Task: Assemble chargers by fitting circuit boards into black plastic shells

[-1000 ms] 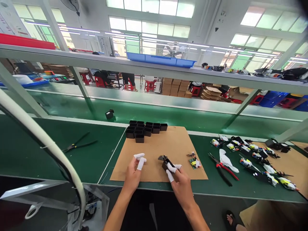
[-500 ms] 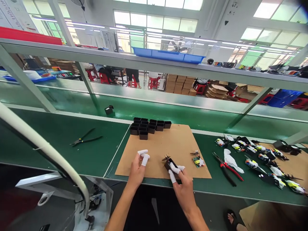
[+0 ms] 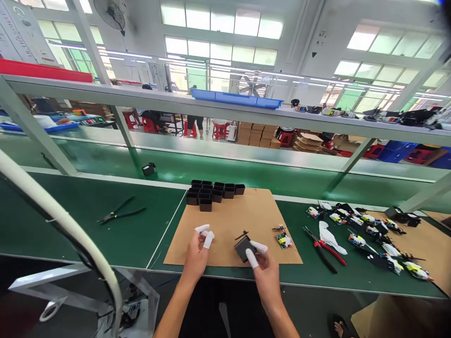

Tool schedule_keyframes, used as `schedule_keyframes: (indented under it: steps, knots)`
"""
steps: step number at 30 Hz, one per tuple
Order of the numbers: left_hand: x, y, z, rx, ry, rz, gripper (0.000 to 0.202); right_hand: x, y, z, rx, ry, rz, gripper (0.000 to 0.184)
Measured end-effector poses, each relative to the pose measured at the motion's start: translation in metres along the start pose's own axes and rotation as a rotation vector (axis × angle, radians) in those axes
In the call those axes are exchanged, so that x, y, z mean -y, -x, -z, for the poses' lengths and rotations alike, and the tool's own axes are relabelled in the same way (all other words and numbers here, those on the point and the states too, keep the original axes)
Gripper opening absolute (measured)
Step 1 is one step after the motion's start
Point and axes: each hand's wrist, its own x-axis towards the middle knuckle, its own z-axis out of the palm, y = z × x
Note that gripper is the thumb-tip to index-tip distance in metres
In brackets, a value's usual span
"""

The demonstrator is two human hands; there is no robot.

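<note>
White finger covers are on the fingertips of both my hands. My right hand (image 3: 266, 267) grips a black plastic case (image 3: 244, 249) between thumb and fingers, just above the cardboard sheet (image 3: 225, 220). Dark, thin parts stick out at the case's far end; I cannot make out their kind. My left hand (image 3: 196, 251) is over the cardboard's left part, fingers loosely bent, with nothing visible in them. A small circuit board (image 3: 283, 241) with a yellow-wrapped part lies right of the case. Several open black cases (image 3: 206, 205) stand grouped at the cardboard's back left.
Dark-handled pliers (image 3: 121, 213) lie on the green table to the left. Red-and-black pliers (image 3: 326, 249) and a white glove-like item (image 3: 331, 238) lie right. Beyond them are several circuit boards (image 3: 357, 241). A pale hose (image 3: 66, 218) crosses the left side. A shelf (image 3: 169, 99) spans overhead.
My right hand has turned the black case, so a broad flat face of it now shows. My left hand stays over the cardboard's left part. The head view has tilted up slightly.
</note>
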Motion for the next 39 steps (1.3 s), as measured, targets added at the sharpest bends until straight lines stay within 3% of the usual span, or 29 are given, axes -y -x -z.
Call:
schedule_keyframes:
  steps: [6, 11, 16, 21, 32, 39]
  knots:
    - [0.002, 0.0, -0.002, -0.019, 0.023, 0.004, 0.063, 0.042, 0.032, 0.006, -0.026, -0.93, -0.558, 0.042]
    - [0.004, -0.002, -0.003, 0.003, 0.015, 0.011, 0.063, 0.063, 0.045, 0.011, 0.118, -1.161, -0.709, 0.041]
    - [0.005, -0.003, -0.004, -0.009, -0.01, 0.0, 0.066, 0.068, 0.046, 0.01, 0.161, -1.217, -0.761, 0.04]
    - [0.003, -0.002, -0.003, -0.005, -0.07, -0.008, 0.064, 0.082, 0.051, 0.007, 0.155, -1.206, -0.7, 0.034]
    - [0.003, -0.002, -0.004, 0.036, -0.143, -0.035, 0.059, 0.117, 0.059, 0.011, 0.167, -1.12, -0.692, 0.044]
    - [0.002, -0.001, -0.004, 0.049, -0.173, -0.05, 0.059, 0.132, 0.058, 0.01, 0.178, -1.153, -0.748, 0.026]
